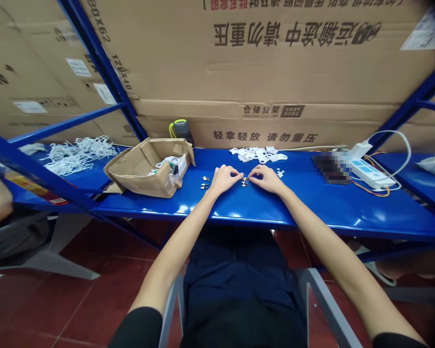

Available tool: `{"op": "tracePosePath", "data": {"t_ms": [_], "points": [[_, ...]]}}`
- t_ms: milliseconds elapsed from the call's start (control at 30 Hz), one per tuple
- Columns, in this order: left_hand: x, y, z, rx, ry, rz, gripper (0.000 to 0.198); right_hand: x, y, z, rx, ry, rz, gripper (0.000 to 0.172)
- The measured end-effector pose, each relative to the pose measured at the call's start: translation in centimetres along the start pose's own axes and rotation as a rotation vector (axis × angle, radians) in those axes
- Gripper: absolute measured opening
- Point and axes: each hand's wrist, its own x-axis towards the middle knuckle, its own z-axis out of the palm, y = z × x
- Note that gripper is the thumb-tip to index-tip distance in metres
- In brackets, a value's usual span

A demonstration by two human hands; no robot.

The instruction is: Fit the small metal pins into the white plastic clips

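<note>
My left hand (225, 179) rests on the blue table, thumb and forefinger pinched at small metal parts (244, 183). From the other side, my right hand (264, 178) pinches at the same group, its fingertips near the upper part. What either pinch holds is too small to make out. More small metal parts (205, 185) lie left of my left hand. Tiny white pieces (280, 172) sit just right of my right hand. Behind both hands is a pile of flat white plastic pieces (259, 154).
An open cardboard box (145, 181) stands at the left, with a dark bottle (183, 129) behind it. On the right are a power strip (373, 173) with cables and a dark object (329, 169). White cords (79, 153) lie far left, near another person's arm.
</note>
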Motion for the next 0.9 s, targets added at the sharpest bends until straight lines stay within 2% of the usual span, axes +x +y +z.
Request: {"op": "tracePosePath", "data": {"t_ms": [267,400,500,633,767,833,900], "points": [[0.0,0.0,-0.1,0.07,0.02,0.001,0.032,0.0,-0.1,0.1,0.008,-0.006,-0.002,0.018],[-0.4,0.6,-0.6,0.136,0.059,0.026,0.03,0.1,0.3,0.0,-0.06,0.015,0.03,0.025],[-2.5,1.6,-1.4,0.191,0.097,0.035,0.029,-0.7,0.1,-0.5,-0.162,0.023,0.074,0.034],[-7.7,3.1,-2.1,0.228,0.093,0.078,0.039,-4.4,-1.8,-1.1,-0.259,0.048,0.091,0.049],[-11.8,3.5,-1.4,0.258,-0.055,0.062,0.054,-9.1,-4.0,-0.5,-0.331,-0.009,0.182,0.075],[-12.6,3.4,-0.9,0.266,-0.121,0.044,0.061,-10.7,-4.8,0.1,-0.372,-0.061,0.219,0.087],[-12.7,3.2,-0.4,0.271,-0.148,0.037,0.066,-11.4,-5.3,0.6,-0.402,-0.098,0.244,0.091]]}}
